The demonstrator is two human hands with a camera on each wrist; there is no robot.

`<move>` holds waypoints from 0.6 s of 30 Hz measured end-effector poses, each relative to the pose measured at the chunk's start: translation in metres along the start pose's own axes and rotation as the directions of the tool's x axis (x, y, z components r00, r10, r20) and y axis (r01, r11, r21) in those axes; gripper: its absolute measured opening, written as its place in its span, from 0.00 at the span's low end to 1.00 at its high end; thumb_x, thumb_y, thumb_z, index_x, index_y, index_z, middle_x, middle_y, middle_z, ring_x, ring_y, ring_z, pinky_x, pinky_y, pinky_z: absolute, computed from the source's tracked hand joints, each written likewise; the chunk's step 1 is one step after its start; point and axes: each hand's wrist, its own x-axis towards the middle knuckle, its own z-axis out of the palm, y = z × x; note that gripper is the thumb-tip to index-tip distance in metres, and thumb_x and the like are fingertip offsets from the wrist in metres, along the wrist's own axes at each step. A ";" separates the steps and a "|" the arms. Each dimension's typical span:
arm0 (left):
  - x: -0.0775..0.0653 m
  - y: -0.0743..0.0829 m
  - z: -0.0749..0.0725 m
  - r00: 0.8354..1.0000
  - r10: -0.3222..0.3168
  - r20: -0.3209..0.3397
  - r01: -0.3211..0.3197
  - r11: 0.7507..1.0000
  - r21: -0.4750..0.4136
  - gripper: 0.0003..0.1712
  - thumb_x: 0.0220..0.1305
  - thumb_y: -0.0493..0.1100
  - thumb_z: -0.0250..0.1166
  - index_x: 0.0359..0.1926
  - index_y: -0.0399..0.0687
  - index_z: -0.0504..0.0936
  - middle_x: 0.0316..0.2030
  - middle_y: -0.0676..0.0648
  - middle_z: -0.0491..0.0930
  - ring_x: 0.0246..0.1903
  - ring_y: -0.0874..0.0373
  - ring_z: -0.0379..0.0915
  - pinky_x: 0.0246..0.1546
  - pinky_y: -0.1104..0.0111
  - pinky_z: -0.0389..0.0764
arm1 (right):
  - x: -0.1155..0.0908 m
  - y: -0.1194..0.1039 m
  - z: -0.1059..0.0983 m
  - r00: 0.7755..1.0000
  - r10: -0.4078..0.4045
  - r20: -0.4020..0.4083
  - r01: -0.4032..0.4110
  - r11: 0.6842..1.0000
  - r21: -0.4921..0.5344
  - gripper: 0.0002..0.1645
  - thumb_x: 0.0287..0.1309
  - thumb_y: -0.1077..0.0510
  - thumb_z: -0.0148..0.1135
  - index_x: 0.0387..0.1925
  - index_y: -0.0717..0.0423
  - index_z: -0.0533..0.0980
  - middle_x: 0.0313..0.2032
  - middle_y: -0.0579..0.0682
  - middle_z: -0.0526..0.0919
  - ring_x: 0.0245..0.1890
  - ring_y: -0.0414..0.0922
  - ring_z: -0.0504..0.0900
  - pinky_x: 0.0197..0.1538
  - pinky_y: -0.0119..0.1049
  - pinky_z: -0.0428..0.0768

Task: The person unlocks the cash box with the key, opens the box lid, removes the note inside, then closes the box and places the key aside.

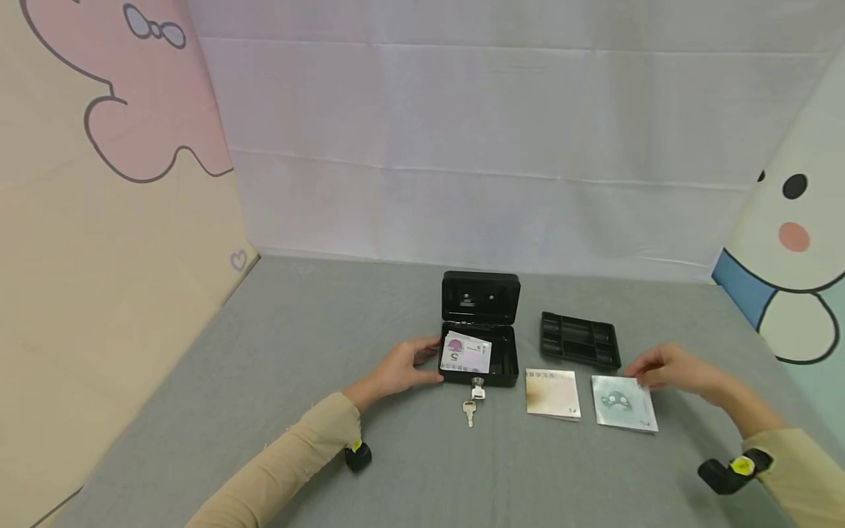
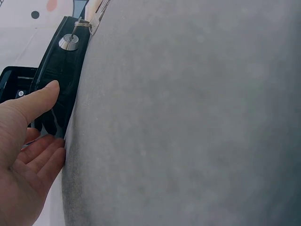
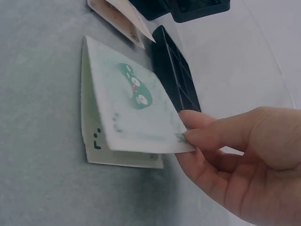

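Observation:
A small black cash box [image 1: 511, 358] stands with its lid [image 1: 481, 297] raised; a stack of banknotes [image 1: 466, 353] lies inside. My left hand [image 1: 401, 364] rests at the box's left front corner. In the left wrist view, its thumb lies against the front wall and its fairly straight fingers reach along the side. A key sits in the front lock [image 2: 69, 42], and a second key [image 1: 469, 412] hangs from it. My right hand [image 3: 240, 160] pinches the corner of a folded greeting card [image 3: 136, 108] with a green cartoon face. Its top flap is lifted partway open.
Left of that card lies another folded card [image 1: 552, 394], pale with a brownish corner. Behind the cards is a black compartment tray [image 1: 579, 340]. All of it lies on a grey cloth-covered table [image 1: 317, 308], backed by a white curtain [image 1: 422, 147].

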 end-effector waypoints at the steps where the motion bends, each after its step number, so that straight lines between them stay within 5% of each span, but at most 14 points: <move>1: 0.000 0.000 0.000 1.000 -0.001 0.000 0.001 1.000 -0.002 0.38 0.47 0.38 0.72 0.59 0.30 0.67 0.56 0.37 0.70 0.53 0.48 0.70 0.53 0.61 0.73 | 0.001 0.001 0.001 1.000 -0.002 -0.006 0.002 1.000 0.003 0.14 0.51 0.68 0.56 0.41 0.70 0.77 0.41 0.59 0.80 0.38 0.44 0.76 0.37 0.37 0.79; 18: 0.000 0.002 0.000 1.000 0.000 0.000 0.000 1.000 0.004 0.38 0.47 0.37 0.71 0.59 0.30 0.66 0.56 0.36 0.70 0.52 0.48 0.70 0.53 0.62 0.73 | -0.001 0.010 0.005 0.996 -0.008 -0.091 0.004 0.999 -0.053 0.17 0.52 0.63 0.60 0.43 0.69 0.76 0.40 0.57 0.80 0.36 0.42 0.76 0.36 0.33 0.79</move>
